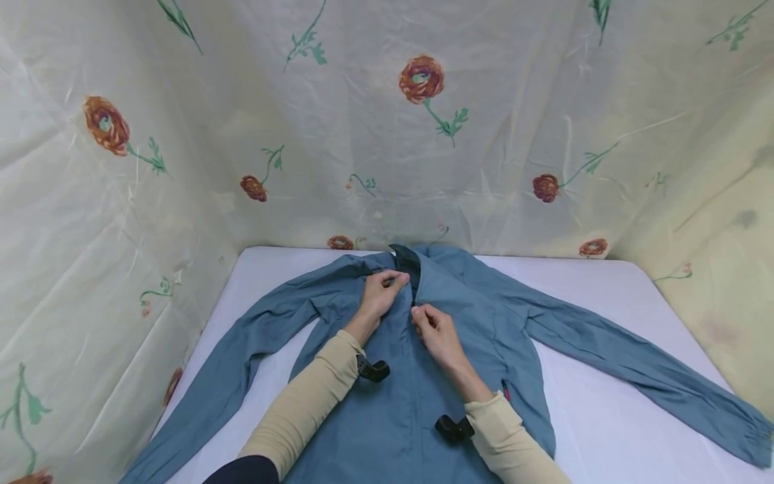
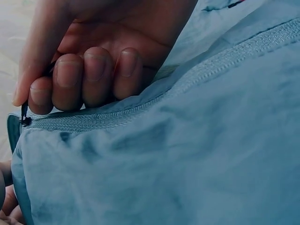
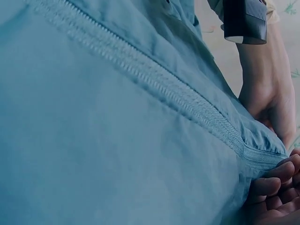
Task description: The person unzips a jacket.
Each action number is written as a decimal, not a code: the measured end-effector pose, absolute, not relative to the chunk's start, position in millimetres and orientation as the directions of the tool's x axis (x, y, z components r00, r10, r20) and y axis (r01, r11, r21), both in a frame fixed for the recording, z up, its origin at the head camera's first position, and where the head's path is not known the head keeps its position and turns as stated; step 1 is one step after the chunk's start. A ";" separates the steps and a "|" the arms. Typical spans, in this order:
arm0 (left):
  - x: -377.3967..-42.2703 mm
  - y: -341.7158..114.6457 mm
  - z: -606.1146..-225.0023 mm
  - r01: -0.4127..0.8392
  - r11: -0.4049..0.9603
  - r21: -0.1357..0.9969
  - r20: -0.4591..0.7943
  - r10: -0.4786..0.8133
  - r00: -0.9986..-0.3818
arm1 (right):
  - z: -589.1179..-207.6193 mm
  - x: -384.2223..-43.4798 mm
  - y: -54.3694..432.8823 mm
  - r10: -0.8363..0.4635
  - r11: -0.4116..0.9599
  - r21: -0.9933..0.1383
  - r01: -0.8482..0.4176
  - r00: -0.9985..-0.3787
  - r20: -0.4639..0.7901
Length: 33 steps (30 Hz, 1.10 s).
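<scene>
A blue-grey zip jacket point(image 1: 387, 410) lies front up, its sleeves spread to both sides. My left hand point(image 1: 381, 296) pinches the jacket's front edge just below the collar point(image 1: 406, 262), on the left side of the opening. Lower and to the right, my right hand point(image 1: 438, 333) pinches the black zipper pull point(image 2: 24, 111) between thumb and curled forefinger. The zipper point(image 3: 140, 72) runs down the front from there. Above the pull the collar stands apart, showing its dark inside. In the right wrist view my right fingers point(image 3: 276, 187) are at the lower right corner.
Under the jacket is a table with a white cover point(image 1: 595, 403). Flower-printed curtains point(image 1: 484, 134) hang behind it and at both sides. A black wrist camera point(image 1: 373, 370) sits on my left wrist, another black wrist camera point(image 1: 453, 429) on my right. A red-marked pocket zip point(image 1: 506, 390) shows on the jacket.
</scene>
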<state>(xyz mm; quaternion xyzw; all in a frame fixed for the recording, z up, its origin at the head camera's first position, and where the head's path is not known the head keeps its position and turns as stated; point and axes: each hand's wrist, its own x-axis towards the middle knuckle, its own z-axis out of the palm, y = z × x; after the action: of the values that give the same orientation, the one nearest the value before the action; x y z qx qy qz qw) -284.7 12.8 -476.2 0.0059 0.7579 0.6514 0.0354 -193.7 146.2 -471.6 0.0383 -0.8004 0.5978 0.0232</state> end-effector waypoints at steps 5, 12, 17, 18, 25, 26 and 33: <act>-285.3 14.3 -476.0 -0.027 0.144 0.989 -0.035 0.052 -0.998 | -470.0 -191.1 147.5 -0.047 0.266 -0.962 -0.067 -0.997 0.057; -286.7 15.0 -476.0 -0.021 0.138 0.990 -0.027 0.040 -0.999 | -443.6 -173.3 145.6 -0.081 0.273 -0.959 -0.073 -0.995 0.053; -285.5 14.7 -475.3 -0.029 0.140 0.990 -0.033 0.030 -0.999 | -436.8 -167.4 143.2 -0.085 0.267 -0.962 -0.059 -0.996 0.038; -285.6 15.0 -475.8 -0.031 0.143 0.989 -0.036 0.031 -0.999 | -437.0 -166.8 143.3 -0.083 0.268 -0.962 -0.056 -0.996 0.035; -285.8 15.9 -478.1 -0.040 0.141 0.989 -0.044 0.025 -0.999 | -438.3 -161.2 145.1 -0.077 0.288 -0.957 -0.026 -0.997 0.003; -285.7 15.6 -477.7 -0.039 0.138 0.990 -0.042 0.020 -0.999 | -438.0 -160.4 145.2 -0.079 0.289 -0.957 -0.023 -0.997 0.000; -286.4 14.0 -477.2 -0.017 0.136 0.991 -0.019 0.012 -1.000 | -437.4 -156.6 144.9 -0.087 0.285 -0.958 -0.036 -0.996 0.011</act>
<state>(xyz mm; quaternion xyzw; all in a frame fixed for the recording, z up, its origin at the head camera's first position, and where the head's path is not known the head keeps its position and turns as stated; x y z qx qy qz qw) -286.4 14.0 -477.2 -0.0016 0.7535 0.6573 0.0112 -156.6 144.9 -437.4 0.0383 -0.8011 0.5969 -0.0214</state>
